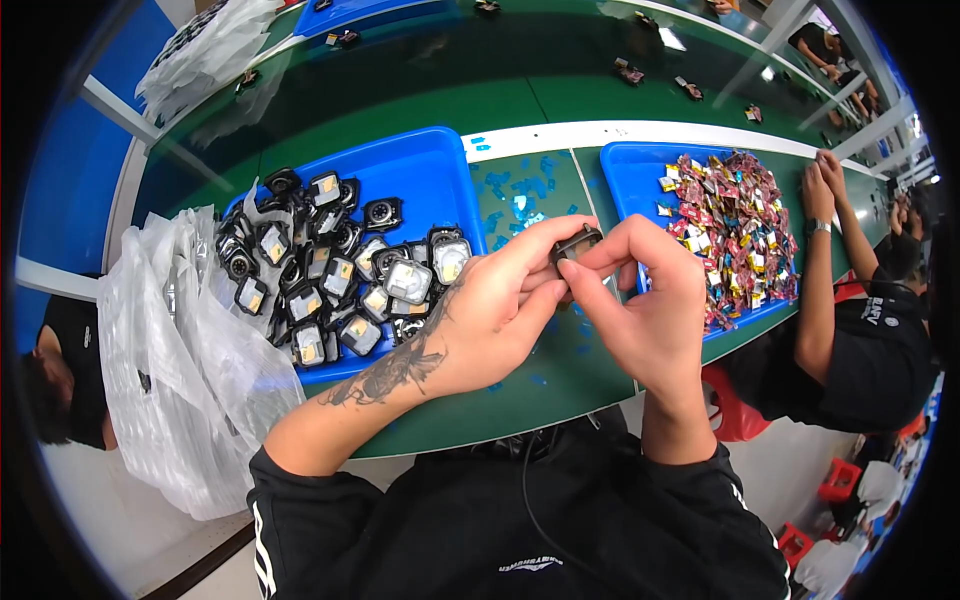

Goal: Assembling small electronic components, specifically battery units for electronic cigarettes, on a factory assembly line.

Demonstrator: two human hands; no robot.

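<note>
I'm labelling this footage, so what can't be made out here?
All in the head view:
Underside of the dark piece: hidden by left fingers and right fingers.
Left blue tray, near right corner: behind the left hand.
Colourful heap, bottom: buried under its top.
Distant parts: too small.

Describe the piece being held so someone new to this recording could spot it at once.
On the green table, look at the gap between the left tray and the right tray, both blue. Over it, the left hand and right hand meet at a small dark piece. Unlike the black cases heaped in the left tray, it is held apart.
</note>
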